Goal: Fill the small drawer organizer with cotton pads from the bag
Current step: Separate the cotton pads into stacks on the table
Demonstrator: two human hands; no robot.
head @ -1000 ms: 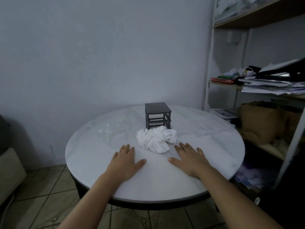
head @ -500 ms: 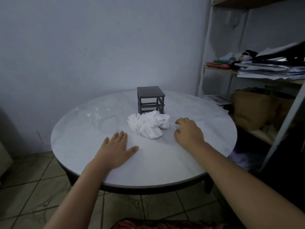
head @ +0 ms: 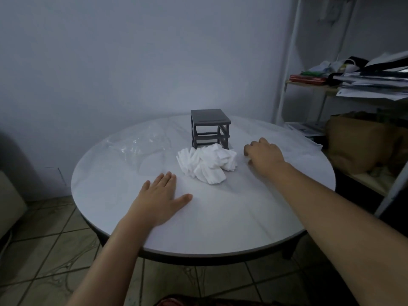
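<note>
A small dark grey drawer organizer point(head: 210, 127) stands upright near the middle of the round white table point(head: 220, 228); its slots look open, with no drawers seen. A loose heap of white cotton pads point(head: 207, 165) lies right in front of it. A clear plastic bag point(head: 141, 145) lies flat to the left of the organizer. My left hand point(head: 161, 199) rests flat on the table, fingers apart, below and left of the pads. My right hand point(head: 262, 156) hovers just right of the pads with its fingers curled down; nothing shows in it.
A white metal shelf rack point(head: 291, 62) stands at the right, stacked with papers and books point(head: 371, 80). A brown paper bag point(head: 362, 142) sits on a lower shelf close to the table's right edge. A tiled floor lies below.
My right hand has left its flat rest near the table's front and moved forward to beside the pads, fingers curling. The left hand has stayed flat. The camera view has shifted.
</note>
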